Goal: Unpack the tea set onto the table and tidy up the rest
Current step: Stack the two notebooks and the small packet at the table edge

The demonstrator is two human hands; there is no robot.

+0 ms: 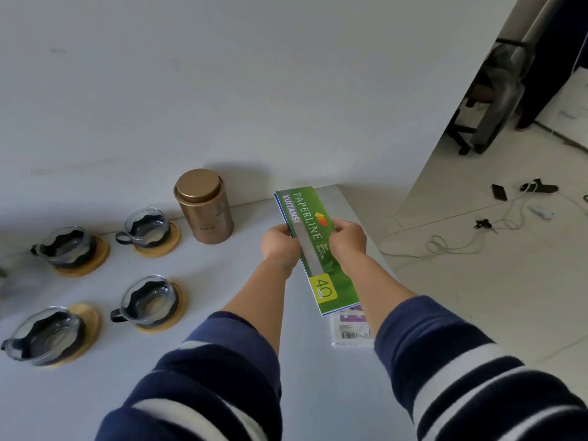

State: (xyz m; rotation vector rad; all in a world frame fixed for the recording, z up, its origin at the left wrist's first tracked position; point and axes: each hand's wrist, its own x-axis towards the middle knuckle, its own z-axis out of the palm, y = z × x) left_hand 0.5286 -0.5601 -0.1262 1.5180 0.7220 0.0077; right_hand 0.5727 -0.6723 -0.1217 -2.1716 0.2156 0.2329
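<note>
Both hands hold a long green receipt book [313,237] above the table's right side: my left hand [280,245] grips its left edge, my right hand [348,238] its right edge. Several glass cups with black holders stand on round wooden coasters at the left: two at the back [68,246] [148,229] and two at the front [41,334] [149,300]. A gold tea canister [203,206] with its lid on stands upright by the wall, behind the cups.
The white table [222,313] ends at its right edge near my right arm. A clear plastic packet with a barcode [351,329] lies under the book. On the tiled floor to the right lie cables [461,243], a phone [499,191] and small tools.
</note>
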